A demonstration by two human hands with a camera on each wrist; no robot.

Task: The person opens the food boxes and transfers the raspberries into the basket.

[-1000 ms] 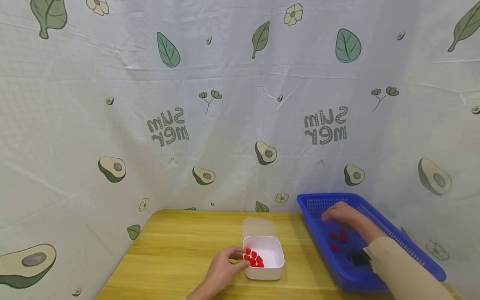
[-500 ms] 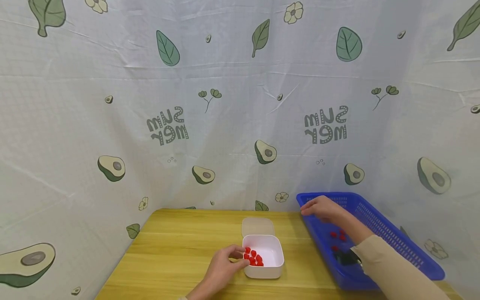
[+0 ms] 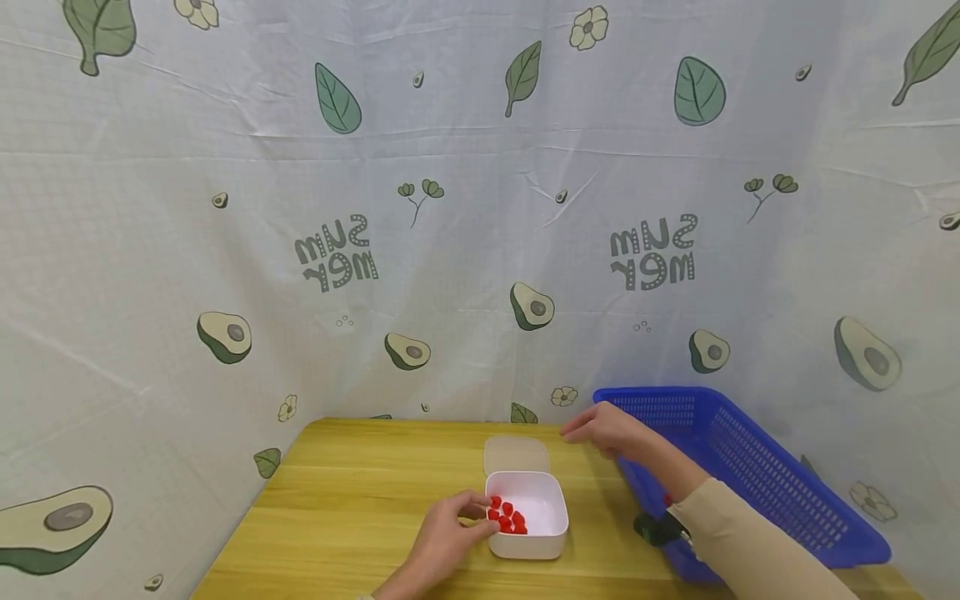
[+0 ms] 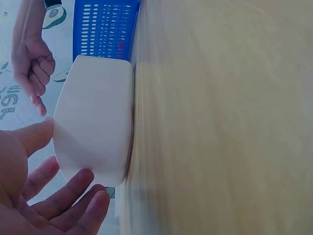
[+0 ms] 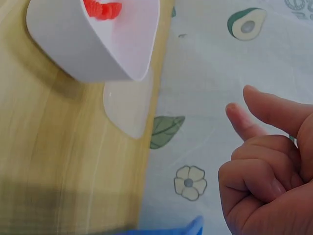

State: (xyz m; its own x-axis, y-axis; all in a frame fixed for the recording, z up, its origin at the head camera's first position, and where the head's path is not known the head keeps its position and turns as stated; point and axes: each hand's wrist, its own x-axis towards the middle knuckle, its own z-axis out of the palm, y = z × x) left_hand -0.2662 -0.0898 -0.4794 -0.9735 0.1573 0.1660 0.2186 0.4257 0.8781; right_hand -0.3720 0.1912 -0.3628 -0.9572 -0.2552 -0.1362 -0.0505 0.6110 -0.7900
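Note:
A small white box (image 3: 527, 546) stands open-topped on the table with several small red raspberry-like pieces (image 3: 506, 518) gathered at its left side. My left hand (image 3: 446, 533) is at the box's left side. In the left wrist view its thumb and spread fingers (image 4: 73, 191) lie at the box's edge and side wall. My right hand (image 3: 615, 429) is in the air between the box and the blue basket. Its index finger and thumb (image 5: 274, 105) reach forward while the other fingers curl in. Whether a small piece sits between or behind the tips is unclear.
The blue basket (image 3: 787, 483) stands at the right, partly covered by the right arm. A dark green object (image 3: 654, 528) shows at the right wrist. A flat pale lid (image 3: 516, 454) lies behind the box. A printed curtain (image 3: 465, 250) hangs behind the wooden table (image 3: 360, 475).
My right hand has moved left out of the basket to beyond its left rim. The left hand, the box and the red pieces in it have stayed in place.

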